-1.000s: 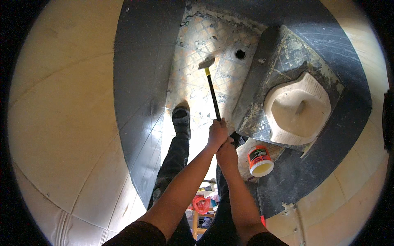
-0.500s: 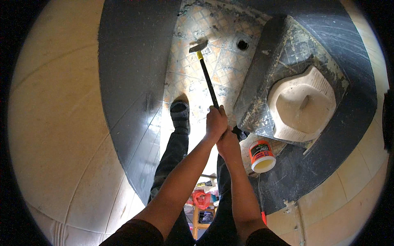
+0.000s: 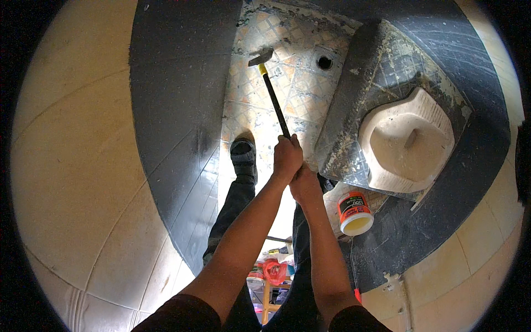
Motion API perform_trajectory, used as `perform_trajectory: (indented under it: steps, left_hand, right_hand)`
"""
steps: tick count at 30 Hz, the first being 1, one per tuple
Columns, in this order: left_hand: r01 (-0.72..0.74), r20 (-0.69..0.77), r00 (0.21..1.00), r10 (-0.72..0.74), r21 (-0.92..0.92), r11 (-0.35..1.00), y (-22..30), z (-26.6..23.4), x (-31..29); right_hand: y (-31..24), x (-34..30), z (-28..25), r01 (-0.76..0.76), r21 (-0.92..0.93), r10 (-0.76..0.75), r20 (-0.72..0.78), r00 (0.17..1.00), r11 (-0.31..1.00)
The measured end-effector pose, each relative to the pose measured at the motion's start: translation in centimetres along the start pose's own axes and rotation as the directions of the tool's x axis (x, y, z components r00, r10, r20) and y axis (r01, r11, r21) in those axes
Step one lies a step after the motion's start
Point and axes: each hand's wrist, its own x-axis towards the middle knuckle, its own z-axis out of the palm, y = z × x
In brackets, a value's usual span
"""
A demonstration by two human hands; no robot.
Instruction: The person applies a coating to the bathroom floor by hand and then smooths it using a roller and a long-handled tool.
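Both hands are wrapped round the black handle of a long-handled scraper [image 3: 275, 102]. My left hand [image 3: 288, 157] grips farther up, with my right hand [image 3: 305, 182] close behind it, nearer to me. A yellow collar joins the handle to a wide, flat grey head. That head is at the patterned tile floor [image 3: 298, 105], by dark, stained patches; whether its edge touches the tile I cannot tell. The handle's near end is hidden by my hands.
To the right, a squat toilet pan [image 3: 409, 141] sits in a raised, dark tiled platform [image 3: 345, 119]. A round drain hole [image 3: 324, 62] lies beside the platform. An orange and white bucket [image 3: 355, 214] stands near my right foot. Dark wall [image 3: 177, 83] rises along the left.
The scraper has shifted slightly away from me and to the left, its head sliding left over the floor area. Both hands moved with it and kept their grip.
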Motion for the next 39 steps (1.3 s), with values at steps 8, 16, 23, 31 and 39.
perform_trajectory:
  steps: [8,16,23,31,39]
  left_hand:
    - [-0.089,0.065,0.994,0.087,0.031,0.996,-0.1,3.9,-1.9]
    - [-0.069,0.085,0.994,0.07,-0.006,0.998,3.1,2.1,1.9]
    - [-0.16,-0.049,0.986,0.16,0.017,0.987,4.6,0.0,7.3]
    - [-0.096,0.027,0.995,0.095,0.016,0.995,-1.8,-0.1,4.3]
    - [-0.154,-0.076,0.985,0.158,0.055,0.987,4.0,-5.2,11.6]
  right_hand:
    - [-0.6,-2.7,-2.6,-0.048,-0.076,0.041,-0.089,0.995,0.996]
    - [-3.7,0.8,-4.3,-0.106,-0.17,0.1,-0.043,0.994,0.98]
    - [-6.5,4.8,-3.8,0.039,-0.231,-0.061,-0.089,0.994,0.972]
    - [-6.4,1.3,-0.8,-0.096,-0.279,0.097,-0.011,0.995,0.955]
    - [-11.1,7.8,-0.1,-0.005,-0.244,-0.021,-0.106,0.994,0.97]
